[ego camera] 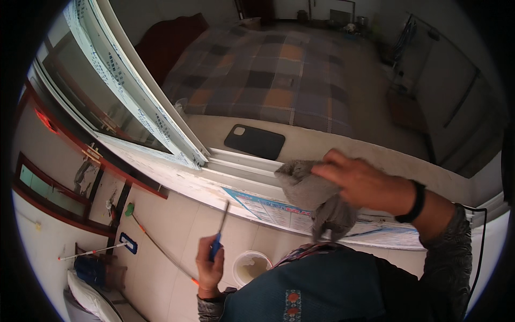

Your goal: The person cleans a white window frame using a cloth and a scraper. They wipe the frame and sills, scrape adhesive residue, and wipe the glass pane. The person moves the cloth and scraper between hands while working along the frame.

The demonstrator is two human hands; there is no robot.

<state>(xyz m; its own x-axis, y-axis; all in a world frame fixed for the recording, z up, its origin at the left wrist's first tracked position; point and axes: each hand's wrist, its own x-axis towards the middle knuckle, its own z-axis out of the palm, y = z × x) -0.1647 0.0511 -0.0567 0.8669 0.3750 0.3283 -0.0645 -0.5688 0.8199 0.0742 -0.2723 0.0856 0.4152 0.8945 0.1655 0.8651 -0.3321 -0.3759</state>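
In my right hand is a crumpled grey-brown cloth, draped over the white window track and hanging down on my side of it. My left hand grips the blue handle of a screwdriver, its thin shaft pointing up, away from the track. A dark phone case with a camera cutout, or a phone in it, lies on the inner sill just beyond the track. The sliding window frame stands at the left, partly covered by printed protective film.
A white bucket holding cloudy liquid stands on the tiled floor below. A long-handled tool with a green head and a flat mop are at the left. Inside is a bed with a checked cover. A black cable hangs at right.
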